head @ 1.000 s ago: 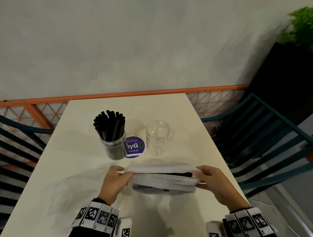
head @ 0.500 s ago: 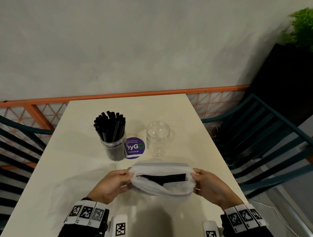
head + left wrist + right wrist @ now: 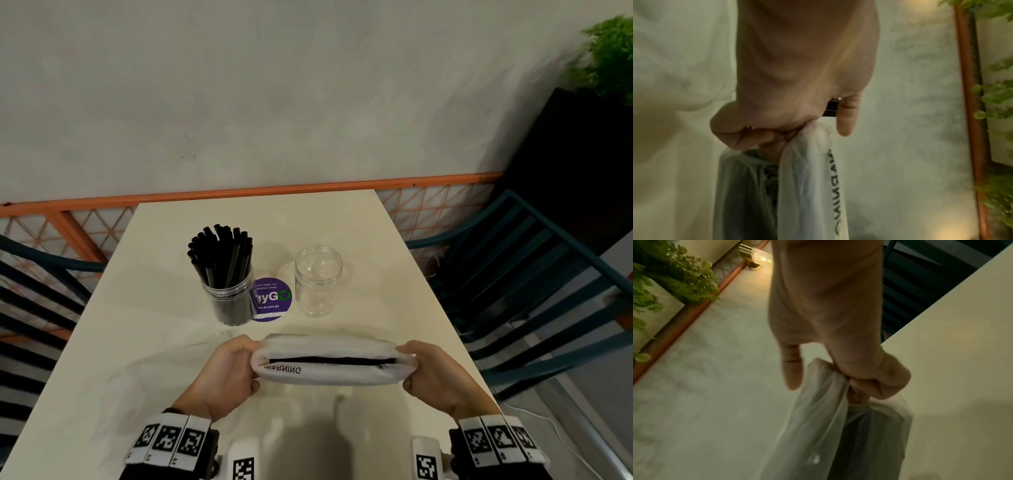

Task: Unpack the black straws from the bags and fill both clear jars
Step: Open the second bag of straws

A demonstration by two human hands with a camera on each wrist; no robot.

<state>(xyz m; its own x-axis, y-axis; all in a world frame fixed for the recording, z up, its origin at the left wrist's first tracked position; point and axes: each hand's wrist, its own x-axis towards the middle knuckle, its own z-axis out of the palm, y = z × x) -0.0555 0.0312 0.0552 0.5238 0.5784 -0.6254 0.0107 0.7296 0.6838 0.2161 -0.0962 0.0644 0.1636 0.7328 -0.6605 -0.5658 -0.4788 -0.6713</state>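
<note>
A white plastic bag (image 3: 329, 371) printed "WARNING" is stretched sideways above the near part of the cream table (image 3: 137, 342). Black straws (image 3: 329, 360) show as a dark strip through its mouth. My left hand (image 3: 233, 370) grips the bag's left end, with fingers curled round bunched plastic (image 3: 809, 170). My right hand (image 3: 431, 373) grips the right end the same way, clutching the bag (image 3: 828, 426). Behind the bag, a clear jar (image 3: 228, 298) on the left is packed with upright black straws. An empty clear jar (image 3: 318, 279) stands to its right.
A round purple sticker (image 3: 272, 299) lies on the table between the jars. Dark teal slatted chairs (image 3: 534, 294) flank the table on both sides. An orange lattice rail (image 3: 239, 192) and a grey wall close off the far edge. A potted plant (image 3: 609, 58) stands at the back right.
The bag's mouth gaped open half a second ago; now both hands have pulled outward, drawing the bag taut so the opening is a narrow slit.
</note>
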